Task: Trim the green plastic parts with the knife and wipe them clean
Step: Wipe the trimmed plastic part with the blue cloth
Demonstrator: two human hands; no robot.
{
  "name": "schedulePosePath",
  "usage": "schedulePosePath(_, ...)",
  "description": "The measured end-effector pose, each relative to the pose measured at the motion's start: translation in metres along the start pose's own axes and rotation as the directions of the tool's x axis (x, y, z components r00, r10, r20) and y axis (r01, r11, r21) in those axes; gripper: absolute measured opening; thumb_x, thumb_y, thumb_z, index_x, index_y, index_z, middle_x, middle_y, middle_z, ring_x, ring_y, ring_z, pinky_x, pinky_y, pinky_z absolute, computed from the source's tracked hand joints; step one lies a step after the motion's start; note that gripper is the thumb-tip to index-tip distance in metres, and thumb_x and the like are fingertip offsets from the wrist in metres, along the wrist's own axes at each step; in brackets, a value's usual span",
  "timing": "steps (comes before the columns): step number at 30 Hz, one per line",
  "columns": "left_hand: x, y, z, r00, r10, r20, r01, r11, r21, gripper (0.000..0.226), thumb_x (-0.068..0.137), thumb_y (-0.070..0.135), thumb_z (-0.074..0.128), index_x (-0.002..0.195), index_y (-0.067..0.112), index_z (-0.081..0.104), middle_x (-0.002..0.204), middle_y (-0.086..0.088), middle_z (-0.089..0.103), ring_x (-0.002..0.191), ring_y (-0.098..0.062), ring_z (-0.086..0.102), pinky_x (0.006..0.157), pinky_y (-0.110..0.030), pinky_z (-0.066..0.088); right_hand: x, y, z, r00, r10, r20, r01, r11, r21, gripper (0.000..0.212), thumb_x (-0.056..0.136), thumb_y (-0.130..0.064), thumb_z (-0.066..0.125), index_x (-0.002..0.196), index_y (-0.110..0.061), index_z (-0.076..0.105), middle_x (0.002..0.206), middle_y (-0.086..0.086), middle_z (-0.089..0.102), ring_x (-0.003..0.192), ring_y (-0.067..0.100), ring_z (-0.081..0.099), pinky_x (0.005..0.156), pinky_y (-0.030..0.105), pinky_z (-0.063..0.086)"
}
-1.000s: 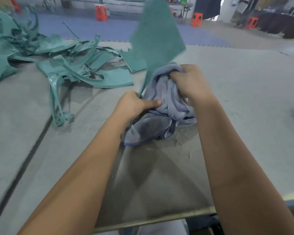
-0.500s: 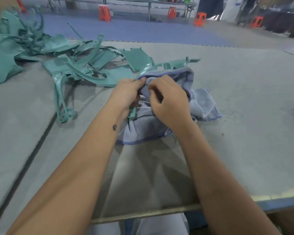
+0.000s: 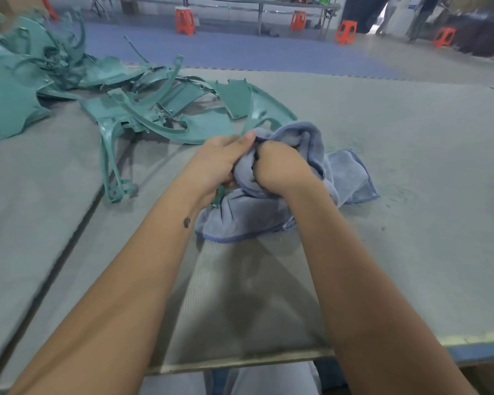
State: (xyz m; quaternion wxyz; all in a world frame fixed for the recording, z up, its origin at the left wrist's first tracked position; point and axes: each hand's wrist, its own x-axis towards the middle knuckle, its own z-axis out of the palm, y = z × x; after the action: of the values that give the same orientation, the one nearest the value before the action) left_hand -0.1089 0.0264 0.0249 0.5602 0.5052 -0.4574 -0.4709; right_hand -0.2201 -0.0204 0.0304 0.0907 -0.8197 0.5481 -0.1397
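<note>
Green part (image 3: pixel 264 114) is sticking up just beyond both hands, lower end wrapped in the cloth (image 3: pixel 320 172). Left hand (image 3: pixel 221 162) is curling round part w/ thumb pressing on top; right hand (image 3: pixel 283 166) is bunching cloth tight against it. Pile of parts (image 3: pixel 120 101) is lying to far left on table (image 3: pixel 411 138).

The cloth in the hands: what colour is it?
Greyish blue cloth with a darker blue stitched edge, in the head view.

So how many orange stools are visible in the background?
4, all on the floor beyond the table: one far left-centre, one mid, one right of it, one far right. Others may be hidden.
</note>
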Motion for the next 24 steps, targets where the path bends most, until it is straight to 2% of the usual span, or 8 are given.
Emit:
schedulePosePath(7,0.003,-0.022,-0.018,0.980,0.086,-0.179,-0.102,0.991,-0.083,0.027,0.102,0.016,0.047,0.077,0.011,0.055,0.048,0.003,0.049,0.034,-0.006,0.028,0.037,-0.017,0.023,0.019,-0.010,0.032,0.926,0.308,-0.218,-0.128,0.800,0.587,0.035,0.091,-0.023,0.051,0.118,-0.001,0.052,0.119,0.018,0.056,0.106,0.032,0.055,0.082,0.027,0.036)
schedulePosePath(13,0.002,-0.035,-0.040,0.932,0.091,-0.351,-0.145,0.981,-0.129,0.018,0.105,0.015,0.039,0.106,0.015,0.056,0.069,0.006,0.070,0.045,-0.004,0.042,0.045,-0.017,0.037,0.017,0.014,0.038,0.893,0.198,-0.404,-0.067,0.946,0.317,0.034,0.090,-0.033,0.055,0.116,-0.013,0.062,0.118,0.010,0.064,0.115,0.028,0.052,0.084,0.024,0.027)
schedulePosePath(15,0.003,-0.034,-0.046,0.921,0.083,-0.381,-0.160,0.972,-0.175,0.020,0.105,0.016,0.038,0.099,0.020,0.057,0.069,0.008,0.069,0.050,-0.004,0.044,0.048,-0.017,0.037,0.013,0.017,0.027,0.875,0.276,-0.397,0.003,0.817,0.576,0.030,0.088,-0.038,0.056,0.113,-0.023,0.062,0.112,-0.003,0.067,0.117,0.015,0.056,0.087,0.017,0.036)
schedulePosePath(17,0.002,-0.033,-0.047,0.918,0.067,-0.390,-0.150,0.971,-0.185,0.021,0.105,0.016,0.038,0.095,0.021,0.055,0.067,0.009,0.068,0.050,-0.004,0.044,0.047,-0.017,0.037,0.006,0.019,0.012,0.831,0.409,-0.378,0.042,0.632,0.774,0.029,0.088,-0.037,0.051,0.112,-0.026,0.061,0.106,-0.012,0.068,0.106,0.003,0.063,0.067,0.010,0.046)
schedulePosePath(19,0.002,-0.034,-0.045,0.913,0.062,-0.404,-0.129,0.981,-0.142,0.020,0.105,0.016,0.038,0.091,0.020,0.051,0.064,0.009,0.067,0.047,-0.005,0.044,0.045,-0.016,0.037,0.003,0.031,0.010,0.867,0.429,-0.254,0.003,0.506,0.863,0.038,0.100,-0.024,0.038,0.134,-0.012,0.050,0.133,0.003,0.058,0.120,0.015,0.057,0.062,0.007,0.046)
schedulePosePath(21,0.001,-0.035,-0.043,0.910,0.069,-0.408,-0.111,0.990,-0.082,0.018,0.105,0.016,0.038,0.090,0.020,0.048,0.064,0.008,0.067,0.045,-0.005,0.043,0.043,-0.015,0.037,0.005,0.043,0.011,0.919,0.380,-0.108,-0.098,0.482,0.871,0.041,0.103,-0.010,0.031,0.142,-0.002,0.039,0.147,0.015,0.043,0.132,0.026,0.045,0.080,0.015,0.049)
schedulePosePath(23,-0.001,-0.035,-0.041,0.909,0.080,-0.408,-0.112,0.992,-0.055,0.018,0.105,0.017,0.037,0.092,0.020,0.049,0.067,0.007,0.067,0.044,-0.006,0.041,0.043,-0.016,0.036,0.012,0.049,0.010,0.974,0.219,-0.057,-0.138,0.775,0.616,0.045,0.104,-0.016,0.035,0.147,-0.005,0.030,0.153,0.015,0.033,0.139,0.028,0.035,0.106,0.031,0.036)
schedulePosePath(24,-0.001,-0.034,-0.041,0.909,0.091,-0.407,-0.123,0.991,-0.054,0.018,0.105,0.017,0.036,0.093,0.019,0.049,0.068,0.006,0.068,0.044,-0.007,0.041,0.044,-0.016,0.036,0.011,0.052,0.009,0.975,0.213,0.067,-0.224,0.937,0.268,0.049,0.103,-0.025,0.039,0.148,-0.009,0.026,0.155,0.013,0.028,0.140,0.028,0.030,0.111,0.035,0.027)
